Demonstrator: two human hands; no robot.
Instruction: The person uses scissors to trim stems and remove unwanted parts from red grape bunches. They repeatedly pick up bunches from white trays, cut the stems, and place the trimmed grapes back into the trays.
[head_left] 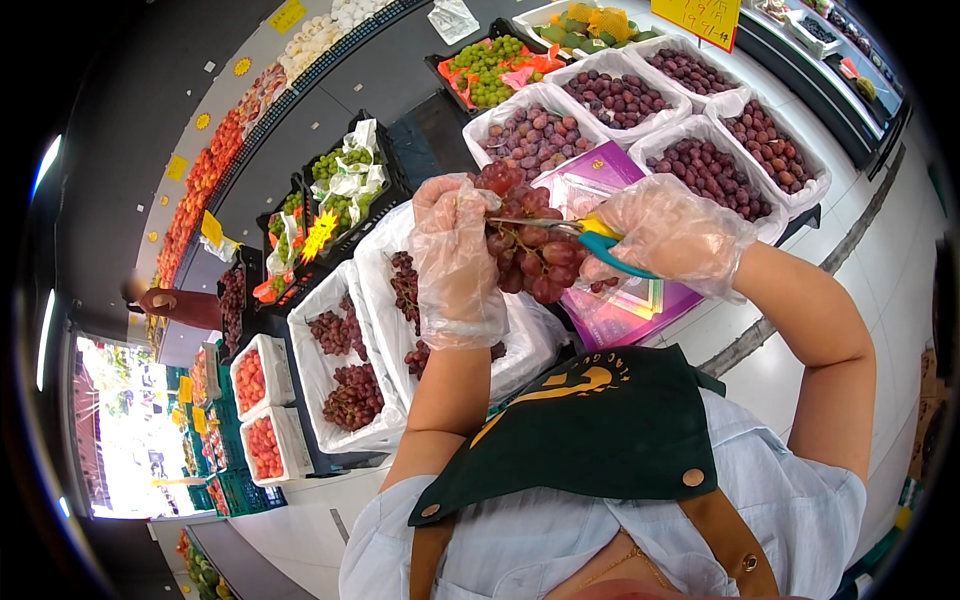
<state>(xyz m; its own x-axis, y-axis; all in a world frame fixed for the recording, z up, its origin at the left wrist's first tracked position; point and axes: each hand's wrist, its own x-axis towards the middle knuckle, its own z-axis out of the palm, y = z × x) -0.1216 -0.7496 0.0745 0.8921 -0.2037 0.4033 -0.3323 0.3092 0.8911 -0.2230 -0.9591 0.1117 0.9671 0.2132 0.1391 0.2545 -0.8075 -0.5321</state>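
- We hold a bunch of red grapes [530, 250] up in front of us, well above the crates: our gloved left hand [455, 260] is closed around its left side and top, our gloved right hand [668, 235] grips teal-and-yellow scissors [590, 238] whose blades reach into the cluster.
- The blade tips lie close to our left fingers [470, 205]; a hurried snip could cut the thin plastic glove or the finger beneath.
- Where the blades sit among the stems is hidden by the fruit, so we might sever a main stalk and lose a whole branch.
- Loose grapes would likely fall toward the clear tray [585, 195] on the purple box [640, 305], or miss it and roll onto the white floor [880, 250].
- Squeezing harder with the left hand could bruise or burst berries.
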